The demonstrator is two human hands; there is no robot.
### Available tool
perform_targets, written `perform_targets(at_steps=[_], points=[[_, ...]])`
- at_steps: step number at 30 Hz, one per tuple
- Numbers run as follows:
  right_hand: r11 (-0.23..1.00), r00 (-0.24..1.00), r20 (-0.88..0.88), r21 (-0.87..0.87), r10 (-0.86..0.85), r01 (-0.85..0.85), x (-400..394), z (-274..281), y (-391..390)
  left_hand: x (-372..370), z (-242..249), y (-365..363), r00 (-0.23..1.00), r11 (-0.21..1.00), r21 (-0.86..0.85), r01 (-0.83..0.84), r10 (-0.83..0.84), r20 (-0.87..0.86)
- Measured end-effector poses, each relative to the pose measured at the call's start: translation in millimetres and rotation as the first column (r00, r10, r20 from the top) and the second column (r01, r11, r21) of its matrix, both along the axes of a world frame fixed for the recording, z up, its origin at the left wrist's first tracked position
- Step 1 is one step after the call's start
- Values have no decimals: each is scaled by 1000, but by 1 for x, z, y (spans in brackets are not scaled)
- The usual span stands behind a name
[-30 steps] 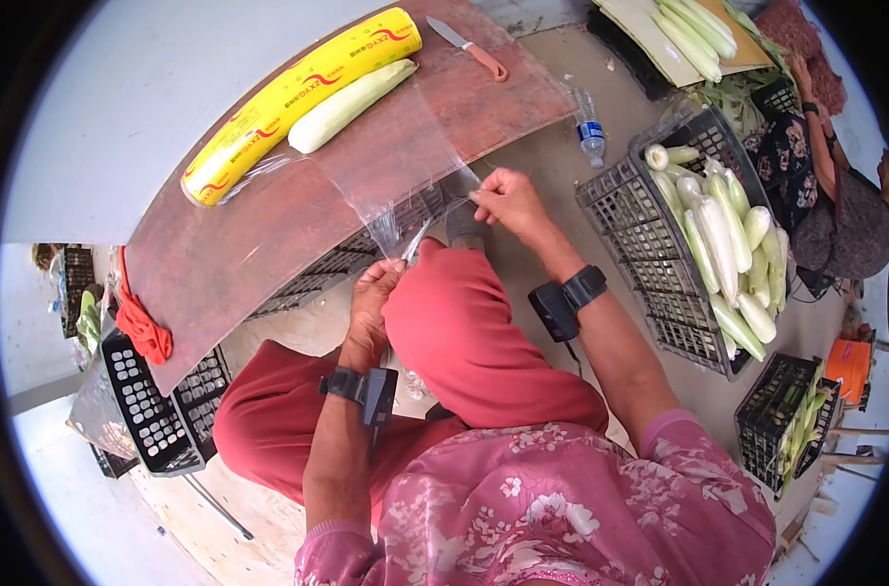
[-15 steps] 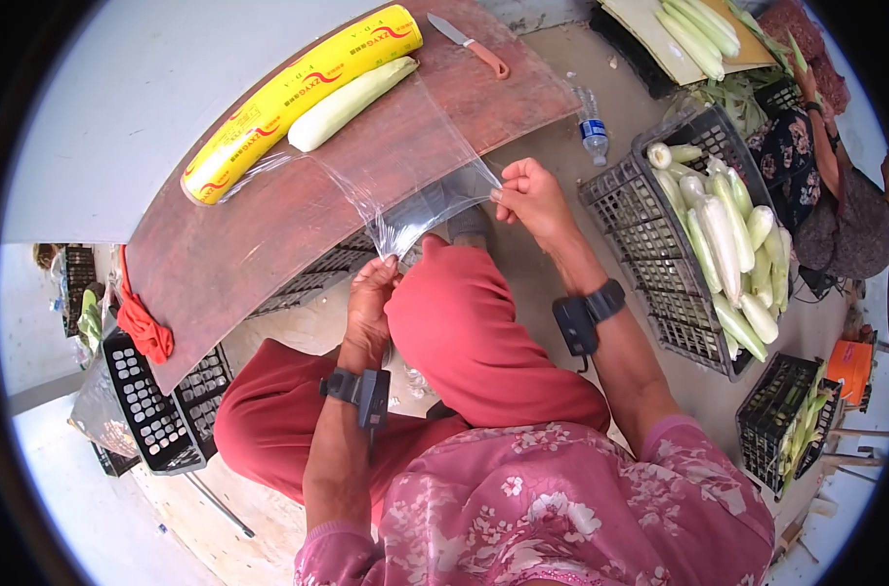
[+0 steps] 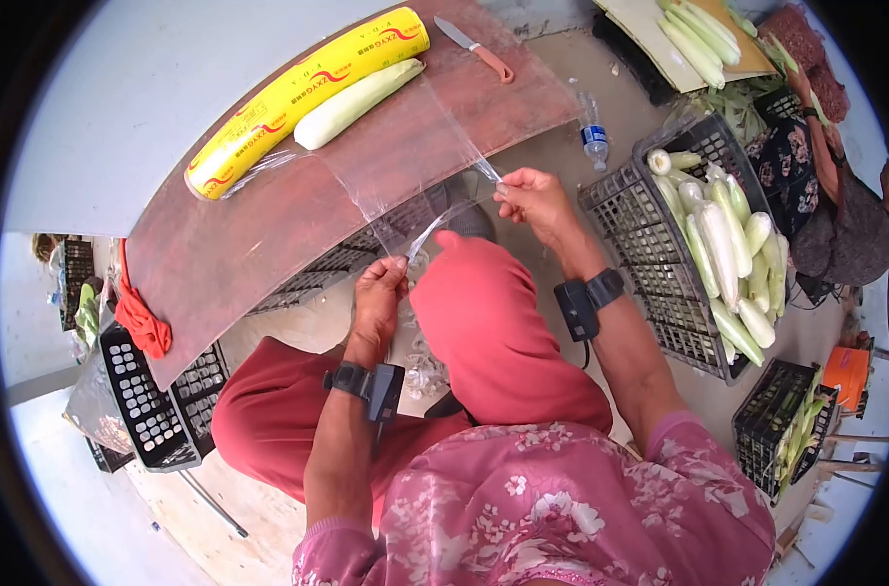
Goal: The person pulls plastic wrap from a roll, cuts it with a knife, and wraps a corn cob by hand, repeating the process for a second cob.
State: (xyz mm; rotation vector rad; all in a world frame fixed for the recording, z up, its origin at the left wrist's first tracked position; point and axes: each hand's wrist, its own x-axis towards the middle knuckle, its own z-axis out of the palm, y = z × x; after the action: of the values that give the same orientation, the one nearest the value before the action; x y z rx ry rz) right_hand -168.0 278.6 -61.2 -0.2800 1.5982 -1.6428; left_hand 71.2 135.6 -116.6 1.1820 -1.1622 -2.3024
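A sheet of clear plastic wrap (image 3: 386, 186) stretches from the yellow printed roll (image 3: 308, 103) over the front edge of the wooden board. My left hand (image 3: 379, 283) pinches one corner of the sheet, near my raised knee. My right hand (image 3: 532, 200) grips the other corner, farther right beside the board's edge. Between both hands the free edge of the film hangs gathered and shiny. One pale green, peeled-looking long vegetable (image 3: 358, 103) lies on the film, right in front of the roll. Neither hand touches it.
On the board (image 3: 239, 244) lies a knife (image 3: 475, 49) with an orange handle. A black crate (image 3: 659, 254) of similar vegetables stands at right, near a water bottle (image 3: 592, 132). Another person's arm (image 3: 823, 146) shows at far right. A red cloth (image 3: 144, 322) hangs at the board's left corner.
My left hand has shifted slightly right and my right hand slightly down. The film's edge between them has drawn into a narrower strand. The roll and vegetable look almost unchanged.
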Motion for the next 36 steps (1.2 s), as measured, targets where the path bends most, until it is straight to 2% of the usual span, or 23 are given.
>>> perform_targets(at_steps=[7,10,13,17,23,27,30,31,34,36], points=[[947,968,185,-240,-172,214,19,-2,-3,-2,-1,2,998,1000,30,0,2,-58],[916,949,184,-267,-255,298,23,-8,-4,-1,4,3,998,997,69,-25,28,-49],[883,905,136,-200,-404,424,10,-22,4,4,4,-1,995,991,97,-87,91,-46],[959,963,59,-100,-261,266,-2,-33,16,-3,19,8,995,993,114,-18,29,-97],[989,996,44,-118,-83,87,20,-4,-12,-1,15,6,997,992,117,-41,49,-68],[1000,999,32,-15,2,-1,36,8,-42,-2,30,13,994,988,152,-19,36,-108],[995,925,380,-90,-1,38,42,-1,-58,-3,49,15,991,988,151,-3,23,-135],[985,874,484,-167,51,35,41,-4,-62,-3,52,14,990,990,141,5,14,-140],[977,807,584,-205,82,50,44,-9,-67,-1,55,15,988,994,112,8,9,-153],[978,808,583,-206,86,44,45,-12,-71,0,58,15,992,1000,12,27,-26,-122]])
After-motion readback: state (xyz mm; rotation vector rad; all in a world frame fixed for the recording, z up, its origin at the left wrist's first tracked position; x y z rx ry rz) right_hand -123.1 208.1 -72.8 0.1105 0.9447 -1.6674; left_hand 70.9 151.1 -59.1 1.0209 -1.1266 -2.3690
